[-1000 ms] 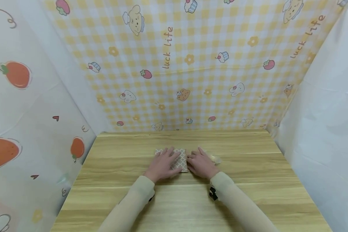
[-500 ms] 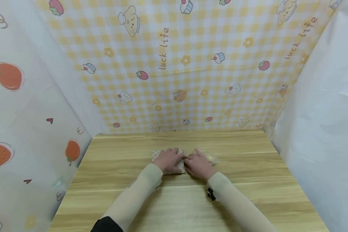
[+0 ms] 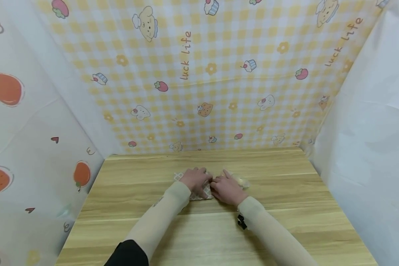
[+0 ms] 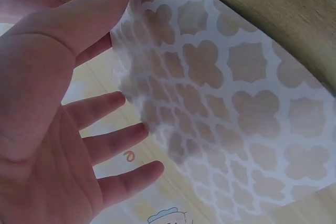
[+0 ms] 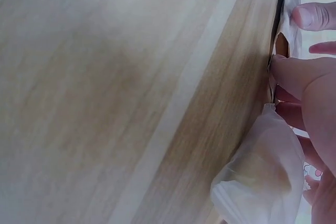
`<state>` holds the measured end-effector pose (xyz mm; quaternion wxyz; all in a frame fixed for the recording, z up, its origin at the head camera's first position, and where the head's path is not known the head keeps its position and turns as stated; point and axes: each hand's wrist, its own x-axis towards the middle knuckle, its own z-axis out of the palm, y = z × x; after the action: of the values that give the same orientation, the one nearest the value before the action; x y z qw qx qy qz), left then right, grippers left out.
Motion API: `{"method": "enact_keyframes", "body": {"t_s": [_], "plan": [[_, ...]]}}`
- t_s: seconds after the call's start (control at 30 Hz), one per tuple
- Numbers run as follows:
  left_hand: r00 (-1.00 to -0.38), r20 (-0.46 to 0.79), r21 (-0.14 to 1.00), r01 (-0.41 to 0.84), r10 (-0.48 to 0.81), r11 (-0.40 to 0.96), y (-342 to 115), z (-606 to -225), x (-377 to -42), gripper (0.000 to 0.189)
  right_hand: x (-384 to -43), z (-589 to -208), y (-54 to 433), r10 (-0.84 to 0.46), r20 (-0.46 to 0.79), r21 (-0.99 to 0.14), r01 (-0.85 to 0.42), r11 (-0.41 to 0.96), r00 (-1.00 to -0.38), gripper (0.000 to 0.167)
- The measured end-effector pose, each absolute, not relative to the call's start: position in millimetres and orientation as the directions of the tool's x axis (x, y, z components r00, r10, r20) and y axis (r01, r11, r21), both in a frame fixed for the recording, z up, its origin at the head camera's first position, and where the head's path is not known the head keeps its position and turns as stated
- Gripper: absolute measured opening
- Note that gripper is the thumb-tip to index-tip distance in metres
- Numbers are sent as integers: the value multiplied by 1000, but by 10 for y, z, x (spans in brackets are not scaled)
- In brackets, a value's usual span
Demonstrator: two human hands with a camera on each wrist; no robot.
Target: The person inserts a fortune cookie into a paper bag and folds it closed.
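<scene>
Opening the patterned bag likely needs gentle tension: right hand pinching its right edge; left hand above it, grip indeterminable.

The work surface is a wooden table with light and darker grain bands that run from side to side. A backdrop cloth, printed in yellow-and-white check, hangs behind the rear edge. Its printed motifs include cupcakes, strawberries, flowers and a dog in a chef's hat. The lettering "luck life" appears twice, reading upward. A white left-hand sheet borders the table; it carries red-orange fruits and small hearts. A white right-hand sheet, lightly creased, borders the opposite side.
</scene>
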<state>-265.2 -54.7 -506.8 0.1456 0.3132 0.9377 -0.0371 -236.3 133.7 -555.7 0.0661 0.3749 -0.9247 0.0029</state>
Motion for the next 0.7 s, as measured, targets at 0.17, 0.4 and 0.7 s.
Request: {"method": "enact_keyframes", "body": {"t_s": [0.17, 0.4, 0.7], "plan": [[-760, -313, 37, 590, 570, 806, -507, -5080, -2689, 58, -2373, -5589, 1351, -706, 155, 41, -709, 704, -691, 19], [-762, -330, -34, 599, 557, 800, -438, -5048, -2690, 50, -2371, -5587, 1336, -699, 151, 25, -704, 710, -699, 22], [-762, -369, -100, 601, 532, 793, -365, -4959, -2671, 65, -2369, -5597, 1347, -697, 164, 8, -705, 709, -698, 18]]}}
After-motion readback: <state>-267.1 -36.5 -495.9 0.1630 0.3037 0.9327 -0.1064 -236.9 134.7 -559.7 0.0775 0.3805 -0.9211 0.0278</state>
